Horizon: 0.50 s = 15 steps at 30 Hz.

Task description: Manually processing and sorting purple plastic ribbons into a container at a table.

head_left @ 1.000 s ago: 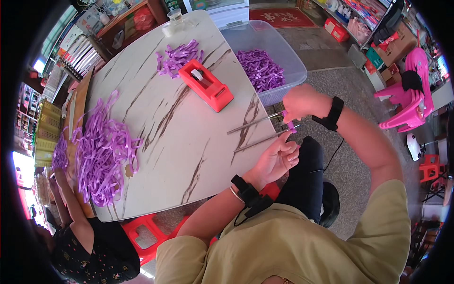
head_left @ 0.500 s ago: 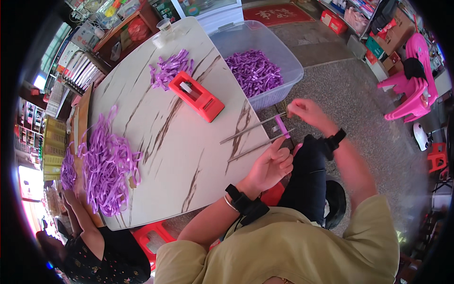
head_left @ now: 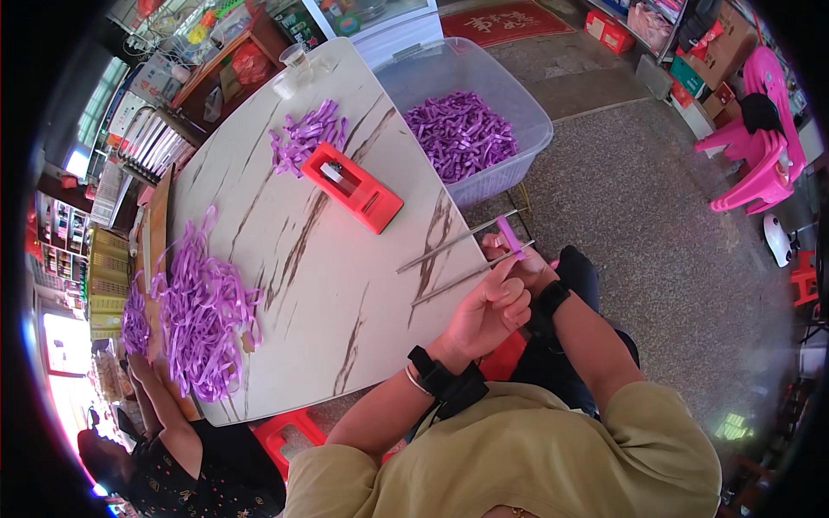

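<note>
Two thin metal rods (head_left: 449, 248) stick out past the table's right edge, side by side. A short band of purple ribbon (head_left: 508, 235) spans them near their outer ends. My left hand (head_left: 492, 318) is closed at the band's near end, index finger stretched along it and the other fingers curled. Beneath and beside the band, my right hand (head_left: 528, 266) has its fingers bent in against the ribbon; the rods and left hand partly hide them. A red tape dispenser (head_left: 354, 188) rests on the table beyond the rods.
The marble-patterned table (head_left: 294, 302) bears a heap of long purple ribbons (head_left: 203, 311) at left and a smaller pile of ribbon pieces (head_left: 309, 134) by the dispenser. A clear plastic bin (head_left: 535, 142) of purple pieces stands off its right side. Another person (head_left: 181, 449) sits at left.
My right hand has come back from beyond the rod ends, moving nearer and left to the purple band. My left hand stays beside the band. The view has shifted slightly.
</note>
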{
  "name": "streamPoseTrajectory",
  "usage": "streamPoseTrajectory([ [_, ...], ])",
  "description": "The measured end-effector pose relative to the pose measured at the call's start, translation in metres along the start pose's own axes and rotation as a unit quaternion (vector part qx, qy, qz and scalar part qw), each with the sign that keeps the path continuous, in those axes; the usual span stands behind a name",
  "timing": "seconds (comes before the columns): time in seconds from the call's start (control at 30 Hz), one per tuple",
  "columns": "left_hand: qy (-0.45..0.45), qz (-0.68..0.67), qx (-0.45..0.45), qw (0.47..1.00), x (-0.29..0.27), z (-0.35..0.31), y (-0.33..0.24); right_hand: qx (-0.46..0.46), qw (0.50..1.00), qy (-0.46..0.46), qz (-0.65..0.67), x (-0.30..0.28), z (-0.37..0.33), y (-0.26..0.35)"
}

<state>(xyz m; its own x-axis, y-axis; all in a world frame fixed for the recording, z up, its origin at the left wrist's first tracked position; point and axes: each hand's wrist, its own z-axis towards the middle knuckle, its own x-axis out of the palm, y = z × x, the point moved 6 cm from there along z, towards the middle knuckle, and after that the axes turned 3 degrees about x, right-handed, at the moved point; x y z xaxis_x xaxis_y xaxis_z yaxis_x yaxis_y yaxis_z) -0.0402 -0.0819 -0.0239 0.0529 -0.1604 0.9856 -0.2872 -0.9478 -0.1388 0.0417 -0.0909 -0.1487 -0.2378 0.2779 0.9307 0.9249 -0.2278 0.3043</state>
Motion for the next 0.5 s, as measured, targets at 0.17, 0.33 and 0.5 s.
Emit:
streamPoseTrajectory([
  [0.17, 0.001, -0.002, 0.001, 1.0, 0.001, 0.0, 0.0, -0.023, 1.0, -0.002, 0.005, 0.007, -0.005, 0.002],
  [0.33, -0.006, 0.001, 0.003, 1.0, 0.0, -0.001, -0.001, -0.014, 0.997, -0.061, -0.051, 0.022, -0.023, 0.022],
  [0.5, 0.027, -0.015, -0.011, 0.999, -0.001, 0.0, 0.001, 0.036, 0.985, -0.066, -0.156, 0.032, -0.037, 0.058],
])
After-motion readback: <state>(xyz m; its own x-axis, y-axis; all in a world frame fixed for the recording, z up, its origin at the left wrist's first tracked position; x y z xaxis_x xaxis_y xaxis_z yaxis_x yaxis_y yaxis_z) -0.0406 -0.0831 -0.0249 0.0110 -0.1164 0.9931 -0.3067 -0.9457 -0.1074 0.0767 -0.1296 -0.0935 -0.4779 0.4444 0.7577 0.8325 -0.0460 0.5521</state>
